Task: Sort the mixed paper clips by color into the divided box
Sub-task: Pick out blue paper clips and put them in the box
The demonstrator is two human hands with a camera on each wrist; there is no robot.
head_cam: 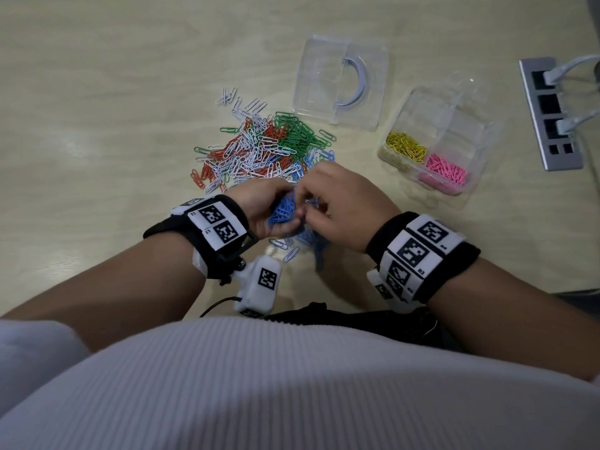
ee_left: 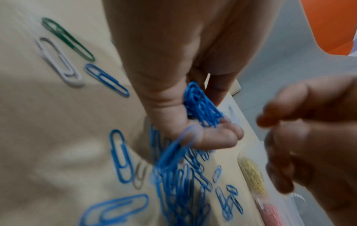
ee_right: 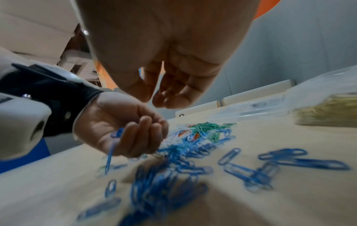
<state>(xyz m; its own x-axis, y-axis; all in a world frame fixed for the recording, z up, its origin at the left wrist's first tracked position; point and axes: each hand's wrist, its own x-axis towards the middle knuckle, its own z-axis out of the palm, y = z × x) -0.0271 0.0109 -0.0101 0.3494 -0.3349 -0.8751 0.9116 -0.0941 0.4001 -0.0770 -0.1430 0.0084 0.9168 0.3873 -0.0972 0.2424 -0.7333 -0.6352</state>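
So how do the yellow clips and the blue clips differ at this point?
The yellow clips lie sorted in a compartment of the divided box; the blue clips are outside it. The yellow ones are untouched, while the left hand holds a bunch of blue, with more loose on the table. Both are single-color groups.

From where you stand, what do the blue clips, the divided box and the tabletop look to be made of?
Blue clips: thin bent wire with a smooth, matte coloured coating, probably plastic over metal; the core is not visible.
Divided box: clear, glossy, rigid plastic; the yellow and pink clips show through its walls.
Tabletop: pale wood-look surface with faint grain and soft sheen, likely laminate, though possibly real wood.
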